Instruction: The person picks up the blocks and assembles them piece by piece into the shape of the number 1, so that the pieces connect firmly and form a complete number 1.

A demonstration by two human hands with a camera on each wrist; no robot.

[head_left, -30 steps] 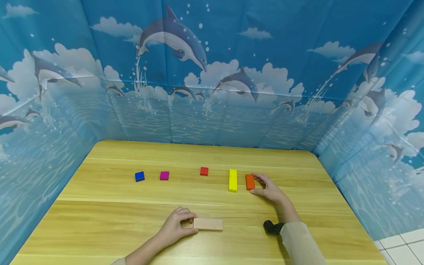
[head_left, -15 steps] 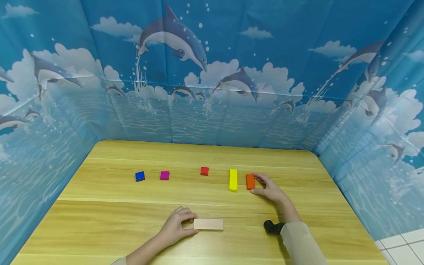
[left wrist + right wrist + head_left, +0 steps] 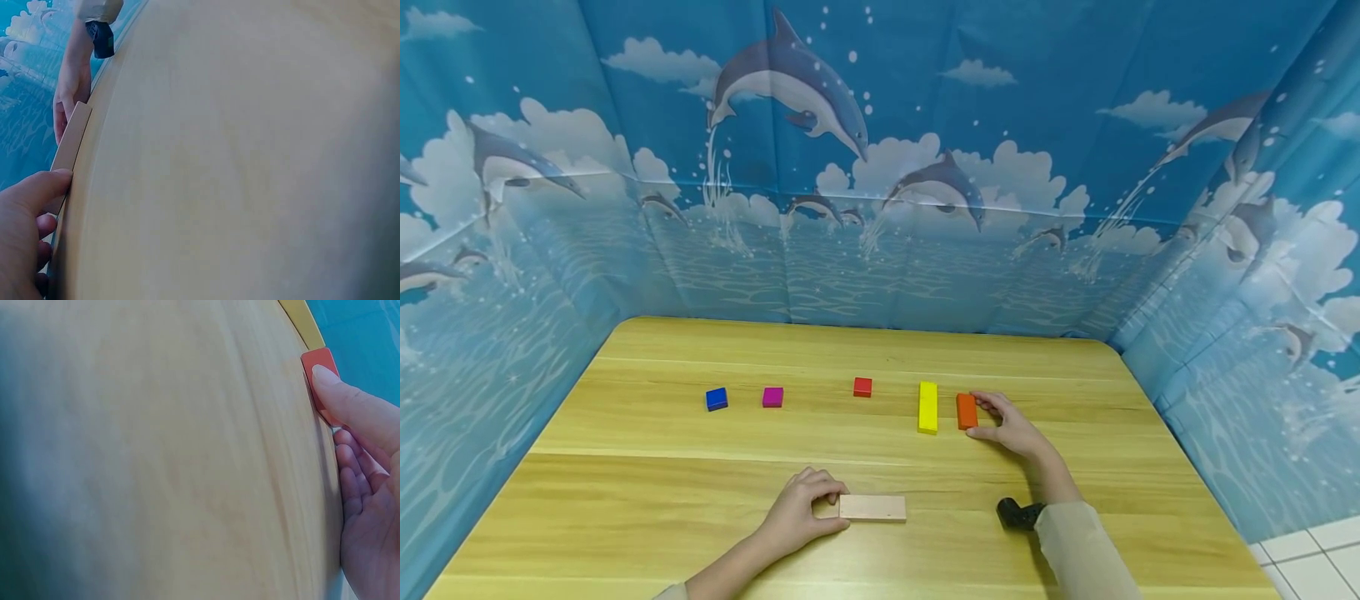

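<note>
Nothing shifts, work seemingly paused: with fingers slightly parted, left hand (image 3: 805,510) pinches a wooden block (image 3: 872,508), right hand (image 3: 1009,432) an orange block (image 3: 966,412) toward the right edge of the counter (image 3: 880,454).

My left fingers (image 3: 45,226) grip a pale block (image 3: 73,137) by its near end, with my thumb (image 3: 53,182) pressed along its side. Past the far end, partly hidden by the block, hang my right fingers (image 3: 60,117), under a light sleeve (image 3: 103,9) and a dark gadget (image 3: 100,40). The table (image 3: 219,156) fills most of my view, beside a blue backdrop (image 3: 25,140).
</note>
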